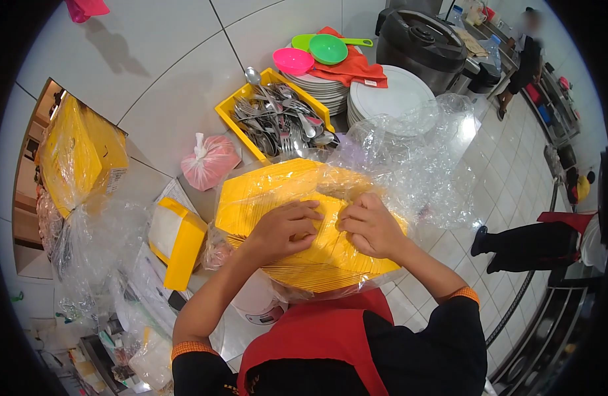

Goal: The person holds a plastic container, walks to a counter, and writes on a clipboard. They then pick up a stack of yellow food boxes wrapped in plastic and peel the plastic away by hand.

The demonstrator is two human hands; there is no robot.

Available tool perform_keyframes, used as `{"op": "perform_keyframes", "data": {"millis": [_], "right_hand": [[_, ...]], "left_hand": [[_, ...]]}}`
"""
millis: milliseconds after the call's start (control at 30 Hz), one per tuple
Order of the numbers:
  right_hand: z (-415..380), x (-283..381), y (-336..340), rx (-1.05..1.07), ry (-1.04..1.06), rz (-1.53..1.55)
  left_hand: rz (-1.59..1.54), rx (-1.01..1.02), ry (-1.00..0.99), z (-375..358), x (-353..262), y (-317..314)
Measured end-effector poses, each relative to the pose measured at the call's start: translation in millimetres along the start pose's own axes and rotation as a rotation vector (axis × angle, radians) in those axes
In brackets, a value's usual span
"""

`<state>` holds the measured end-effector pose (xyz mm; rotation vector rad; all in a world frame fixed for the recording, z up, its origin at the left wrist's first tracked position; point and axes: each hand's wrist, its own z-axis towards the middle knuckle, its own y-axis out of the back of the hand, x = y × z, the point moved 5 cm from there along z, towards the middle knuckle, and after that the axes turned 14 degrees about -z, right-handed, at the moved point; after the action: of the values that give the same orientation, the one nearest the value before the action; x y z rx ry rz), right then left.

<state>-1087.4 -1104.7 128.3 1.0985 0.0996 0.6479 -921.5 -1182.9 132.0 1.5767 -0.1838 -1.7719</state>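
Note:
A clear plastic bag full of stacked, folded yellow card pieces (264,191) lies in front of my body. My left hand (287,228) rests on the stack with its fingers curled at the bag's middle. Just to its right, my right hand (370,224) has its fingers bent and pressed together on the same plastic. What the fingertips of each hand hold is too small to make out. Loose clear plastic (442,158) spreads from the bag to the upper right.
Beyond the bag are a yellow tray (224,112) of cutlery, white plates (393,92), coloured bowls (328,49) and a dark cooker (423,49). A tied pink bag (210,162) and yellow box (178,241) lie left. Two people stand at the right.

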Motion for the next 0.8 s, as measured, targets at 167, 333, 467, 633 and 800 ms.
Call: {"op": "perform_keyframes", "data": {"millis": [167, 333, 467, 633, 800], "right_hand": [[0.6, 0.6, -1.9, 0.020, -0.023, -0.013], [3.5, 2.4, -1.8, 0.026, -0.030, -0.048], [4.3, 3.2, -1.8, 0.036, -0.033, -0.056], [5.0, 4.1, -2.1, 0.047, -0.028, -0.068], [10.1, 6.2, -3.9, 0.085, -0.005, -0.096]], "left_hand": [[0.058, -0.017, 0.015, 0.6, -2.4, -1.1], [0.037, -0.033, 0.050, 1.3, -2.4, -0.6], [0.028, -0.044, 0.066, 1.4, -2.4, -1.0], [0.038, -0.069, 0.102, 1.7, -0.9, -2.7], [0.037, -0.083, 0.121, 2.1, 0.3, -3.6]]}}
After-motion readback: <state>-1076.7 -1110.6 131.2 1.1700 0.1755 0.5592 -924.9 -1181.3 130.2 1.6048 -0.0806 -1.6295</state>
